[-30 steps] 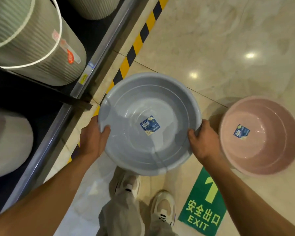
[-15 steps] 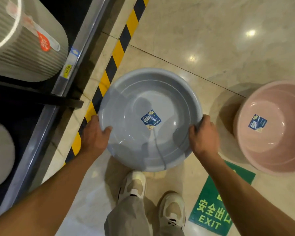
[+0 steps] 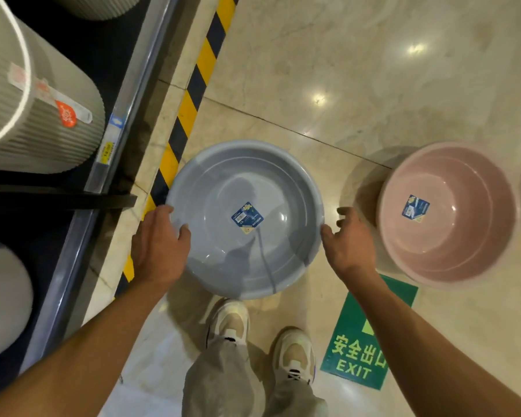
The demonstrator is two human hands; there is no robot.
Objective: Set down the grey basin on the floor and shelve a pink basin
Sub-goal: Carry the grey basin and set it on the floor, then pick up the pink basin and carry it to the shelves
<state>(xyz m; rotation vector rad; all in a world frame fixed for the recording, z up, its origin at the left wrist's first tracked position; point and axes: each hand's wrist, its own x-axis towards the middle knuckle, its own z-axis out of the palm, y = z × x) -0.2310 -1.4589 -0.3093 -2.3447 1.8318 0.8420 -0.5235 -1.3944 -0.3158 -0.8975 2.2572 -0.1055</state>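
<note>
Half a second before, both hands had gripped the rim of the grey basin [image 3: 244, 219]; now the right hand [image 3: 348, 240] had come off it, fingers spread and loosely bent, holding nothing, just beside the rim. On the opposite side, the left hand [image 3: 160, 245] lay over the rim with its thumb inside the bowl, though whether it gripped or merely rested there could not be told. The grey basin sat between the two hands, low over or on the floor [image 3: 358, 94], in front of the person's pale shoes [image 3: 230, 322]. Beyond the right hand stood the pink basin [image 3: 447, 213] on the floor, apart from the grey one. Nearer than the right hand lay a green exit sign [image 3: 361, 353]. Past the left hand ran yellow-black hazard tape [image 3: 187, 112], then a shelf edge [image 3: 124, 127] and a ribbed bin [image 3: 39, 115].
</note>
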